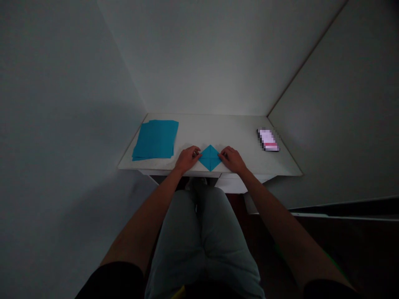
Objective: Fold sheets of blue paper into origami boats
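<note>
A blue folded paper (210, 158) lies as a diamond near the front edge of the white desk, with crease lines crossing at its middle. My left hand (188, 158) pinches its left corner between thumb and fingers. At the right corner, my right hand (231, 158) has its fingers closed on the paper in the same way. The lower corner of the diamond points toward me.
On the left of the white desk (215, 128) is a stack of blue paper sheets (157, 139), edges slightly uneven. A phone (268, 140) with a lit, blurred screen lies on the right. Walls enclose the desk at the back and both sides. Drawers (232, 184) sit beneath it.
</note>
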The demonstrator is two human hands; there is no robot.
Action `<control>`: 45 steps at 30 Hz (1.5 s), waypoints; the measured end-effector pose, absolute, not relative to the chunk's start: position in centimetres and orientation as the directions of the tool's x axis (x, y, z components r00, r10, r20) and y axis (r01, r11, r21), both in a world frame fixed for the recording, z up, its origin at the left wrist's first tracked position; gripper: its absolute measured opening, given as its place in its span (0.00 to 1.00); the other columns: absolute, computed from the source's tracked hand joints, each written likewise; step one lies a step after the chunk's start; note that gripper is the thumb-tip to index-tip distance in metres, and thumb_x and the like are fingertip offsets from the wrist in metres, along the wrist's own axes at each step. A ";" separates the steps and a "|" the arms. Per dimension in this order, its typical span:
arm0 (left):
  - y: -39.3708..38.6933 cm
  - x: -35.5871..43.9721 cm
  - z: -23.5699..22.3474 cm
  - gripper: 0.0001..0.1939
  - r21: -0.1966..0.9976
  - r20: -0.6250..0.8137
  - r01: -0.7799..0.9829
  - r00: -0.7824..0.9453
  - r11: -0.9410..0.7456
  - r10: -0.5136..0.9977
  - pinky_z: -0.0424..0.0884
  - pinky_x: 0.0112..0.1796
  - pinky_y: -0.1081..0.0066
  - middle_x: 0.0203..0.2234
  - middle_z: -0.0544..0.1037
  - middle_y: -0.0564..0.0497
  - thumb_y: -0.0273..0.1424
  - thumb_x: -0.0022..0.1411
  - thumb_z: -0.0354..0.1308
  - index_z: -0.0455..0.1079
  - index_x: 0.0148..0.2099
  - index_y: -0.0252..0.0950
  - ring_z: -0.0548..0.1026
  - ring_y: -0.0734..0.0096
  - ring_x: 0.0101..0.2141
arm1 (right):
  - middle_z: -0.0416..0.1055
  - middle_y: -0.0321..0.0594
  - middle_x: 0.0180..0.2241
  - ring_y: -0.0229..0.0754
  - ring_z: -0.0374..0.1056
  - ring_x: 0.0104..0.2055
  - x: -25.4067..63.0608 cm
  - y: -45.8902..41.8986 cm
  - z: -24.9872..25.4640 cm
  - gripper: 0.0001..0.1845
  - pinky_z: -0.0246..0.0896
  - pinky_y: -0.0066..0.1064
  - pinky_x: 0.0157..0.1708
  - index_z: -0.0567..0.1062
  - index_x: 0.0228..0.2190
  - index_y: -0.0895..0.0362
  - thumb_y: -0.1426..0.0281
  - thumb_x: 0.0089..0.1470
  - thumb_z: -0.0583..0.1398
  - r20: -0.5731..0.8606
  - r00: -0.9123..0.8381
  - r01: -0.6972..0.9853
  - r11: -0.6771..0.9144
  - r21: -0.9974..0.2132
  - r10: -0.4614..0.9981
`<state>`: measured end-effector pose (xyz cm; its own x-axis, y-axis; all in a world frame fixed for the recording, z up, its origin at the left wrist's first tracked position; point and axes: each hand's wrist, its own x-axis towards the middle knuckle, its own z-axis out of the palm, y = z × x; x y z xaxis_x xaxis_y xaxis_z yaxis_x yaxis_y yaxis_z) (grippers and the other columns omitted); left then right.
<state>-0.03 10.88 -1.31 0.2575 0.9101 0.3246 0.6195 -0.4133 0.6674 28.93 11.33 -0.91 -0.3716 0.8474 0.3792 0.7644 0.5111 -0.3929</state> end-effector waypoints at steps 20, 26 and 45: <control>7.0 0.0 -0.8 0.45 0.308 0.291 0.682 0.596 -0.663 0.748 0.54 0.70 0.48 0.72 0.67 0.41 0.52 0.61 0.70 0.64 0.75 0.42 0.63 0.47 0.71 | 0.69 0.50 0.68 0.61 0.67 0.68 29.3 7.4 -0.1 0.44 0.59 0.56 0.64 0.71 0.69 0.48 0.46 0.56 0.70 0.291 -0.642 0.666 0.704 -0.248 0.709; 5.2 0.1 -1.1 0.23 0.397 0.313 0.637 0.582 -0.660 0.750 0.60 0.68 0.49 0.64 0.78 0.46 0.37 0.69 0.64 0.75 0.65 0.45 0.70 0.53 0.68 | 0.79 0.45 0.59 0.55 0.74 0.61 30.4 5.8 -0.4 0.22 0.67 0.52 0.59 0.81 0.57 0.46 0.58 0.63 0.66 0.311 -0.612 0.621 0.686 -0.379 0.727; 10.3 2.6 -1.1 0.13 0.948 0.129 0.261 0.212 -0.184 0.969 0.79 0.39 0.69 0.36 0.84 0.48 0.28 0.65 0.56 0.80 0.47 0.36 0.80 0.69 0.36 | 0.80 0.37 0.35 0.44 0.75 0.35 29.1 11.2 -1.6 0.12 0.75 0.41 0.43 0.78 0.38 0.52 0.61 0.56 0.60 0.268 -0.210 0.361 0.329 -0.873 0.940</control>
<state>2.64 10.31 -1.10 0.2124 0.9686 0.1293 0.2613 -0.1838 0.9476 29.12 11.24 -1.56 -0.2096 0.9403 0.2679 0.3606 0.3291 -0.8727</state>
